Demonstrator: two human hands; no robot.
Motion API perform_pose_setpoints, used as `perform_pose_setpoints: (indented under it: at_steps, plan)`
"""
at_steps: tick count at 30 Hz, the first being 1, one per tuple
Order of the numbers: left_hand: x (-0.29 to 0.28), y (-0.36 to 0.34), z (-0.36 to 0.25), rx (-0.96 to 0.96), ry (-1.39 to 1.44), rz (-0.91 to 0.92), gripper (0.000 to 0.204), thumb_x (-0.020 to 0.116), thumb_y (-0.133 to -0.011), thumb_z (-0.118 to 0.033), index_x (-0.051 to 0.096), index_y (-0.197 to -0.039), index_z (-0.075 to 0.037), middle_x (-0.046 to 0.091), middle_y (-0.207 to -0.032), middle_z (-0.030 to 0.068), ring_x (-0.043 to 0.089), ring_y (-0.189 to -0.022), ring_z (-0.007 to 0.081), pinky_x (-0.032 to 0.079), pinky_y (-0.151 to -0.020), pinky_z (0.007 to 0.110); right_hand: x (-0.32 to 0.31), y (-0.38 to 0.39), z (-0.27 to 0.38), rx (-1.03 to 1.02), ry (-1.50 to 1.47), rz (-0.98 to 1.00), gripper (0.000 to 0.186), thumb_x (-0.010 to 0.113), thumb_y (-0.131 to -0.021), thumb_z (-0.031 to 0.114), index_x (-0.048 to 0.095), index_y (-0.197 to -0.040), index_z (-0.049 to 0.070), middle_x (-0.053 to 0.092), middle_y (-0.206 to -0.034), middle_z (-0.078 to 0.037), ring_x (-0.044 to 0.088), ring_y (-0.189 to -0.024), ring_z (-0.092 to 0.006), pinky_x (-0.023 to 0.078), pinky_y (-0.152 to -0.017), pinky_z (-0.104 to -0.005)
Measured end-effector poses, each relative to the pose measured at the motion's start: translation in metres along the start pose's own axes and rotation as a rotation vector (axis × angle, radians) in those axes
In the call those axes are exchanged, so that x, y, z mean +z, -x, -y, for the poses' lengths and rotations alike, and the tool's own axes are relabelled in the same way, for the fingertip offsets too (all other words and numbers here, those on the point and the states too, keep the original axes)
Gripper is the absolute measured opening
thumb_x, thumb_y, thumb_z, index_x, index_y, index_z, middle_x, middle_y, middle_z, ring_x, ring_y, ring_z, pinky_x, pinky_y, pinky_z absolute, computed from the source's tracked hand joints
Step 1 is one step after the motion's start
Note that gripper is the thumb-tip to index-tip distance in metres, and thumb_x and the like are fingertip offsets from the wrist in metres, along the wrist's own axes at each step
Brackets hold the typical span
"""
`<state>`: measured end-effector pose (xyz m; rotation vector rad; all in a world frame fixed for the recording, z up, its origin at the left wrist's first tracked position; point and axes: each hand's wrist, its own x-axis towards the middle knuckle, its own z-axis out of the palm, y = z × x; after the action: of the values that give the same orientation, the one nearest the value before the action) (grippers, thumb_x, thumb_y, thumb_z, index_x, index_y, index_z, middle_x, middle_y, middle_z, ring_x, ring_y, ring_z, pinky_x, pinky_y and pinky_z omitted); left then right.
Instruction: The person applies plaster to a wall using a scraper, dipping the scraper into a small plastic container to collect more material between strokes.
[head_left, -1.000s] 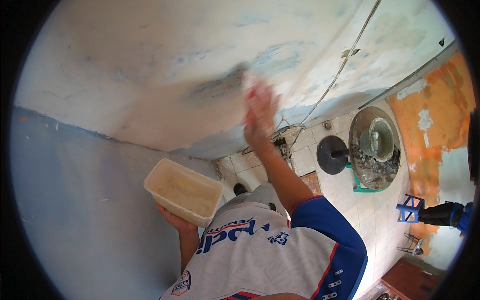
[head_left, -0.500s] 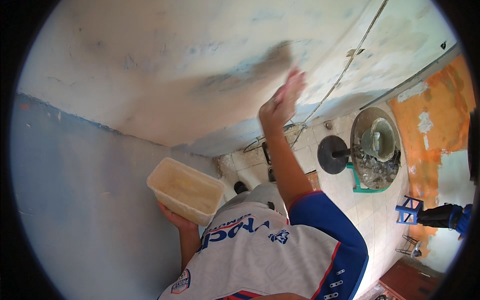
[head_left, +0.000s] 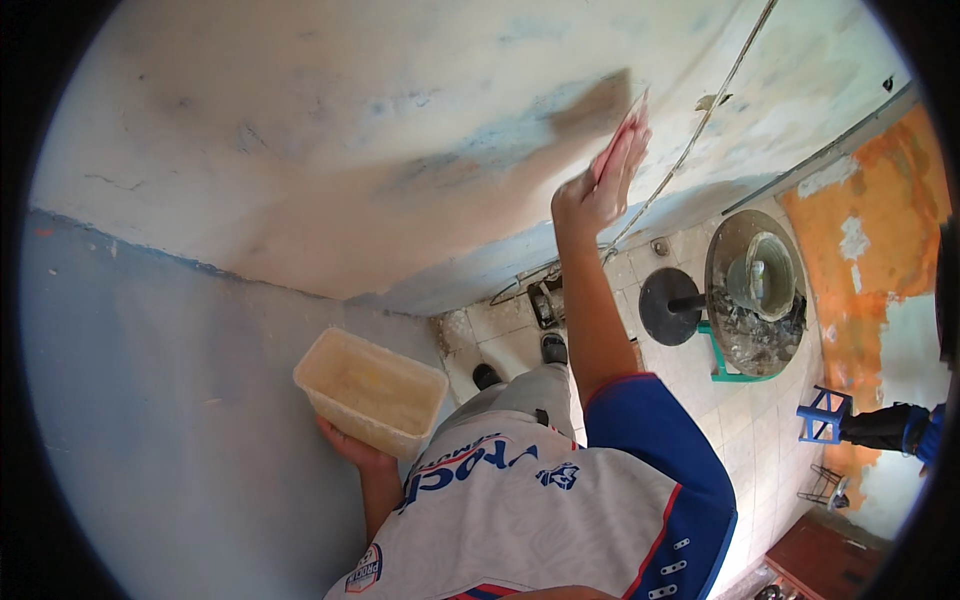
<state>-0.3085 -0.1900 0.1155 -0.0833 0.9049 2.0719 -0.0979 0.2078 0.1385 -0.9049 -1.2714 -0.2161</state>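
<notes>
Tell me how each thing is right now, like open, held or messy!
Left hand: holding the tub
Tub: open, smeared inside
Right hand: raised, gripping a flat tool
Flat tool: held, nearly edge-on
Pale wall: blotchy, blue-grey patches
Bucket: open, on the round table
Round table: dirty
Orange wall: patchy

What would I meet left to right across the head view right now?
By their middles: plastic tub → person's left shoe → person's right grip → round pedestal table → blue stool → another person's dark trousers. Left out overlaps like the bucket on the table.
</notes>
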Motion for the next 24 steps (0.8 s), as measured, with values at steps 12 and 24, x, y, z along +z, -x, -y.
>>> perform_pose_setpoints:
  at_steps: [12,24]
  plan:
    - [0.009,-0.001,0.001,0.029,-0.019,-0.003,0.07,0.034,-0.108,-0.062,0.041,-0.16,-0.015,0.046,-0.161,0.0089,0.049,-0.144,0.0312,0.044,-0.118,0.048,0.002,0.008,0.021,-0.113,-0.21,-0.031,0.048,0.054,-0.1,-0.001,0.057,-0.148,-0.003,0.053,-0.154,-0.028,0.052,-0.143,-0.0448,0.042,-0.119,-0.055]
    - [0.006,0.006,0.004,0.054,-0.05,-0.024,0.071,0.034,-0.108,-0.063,0.04,-0.16,-0.015,0.046,-0.161,0.0082,0.048,-0.145,0.0313,0.042,-0.119,0.048,-0.005,0.018,0.016,-0.111,-0.121,-0.007,0.047,0.058,-0.095,-0.006,0.059,-0.142,-0.005,0.056,-0.149,-0.031,0.056,-0.137,-0.0488,0.048,-0.113,-0.059]
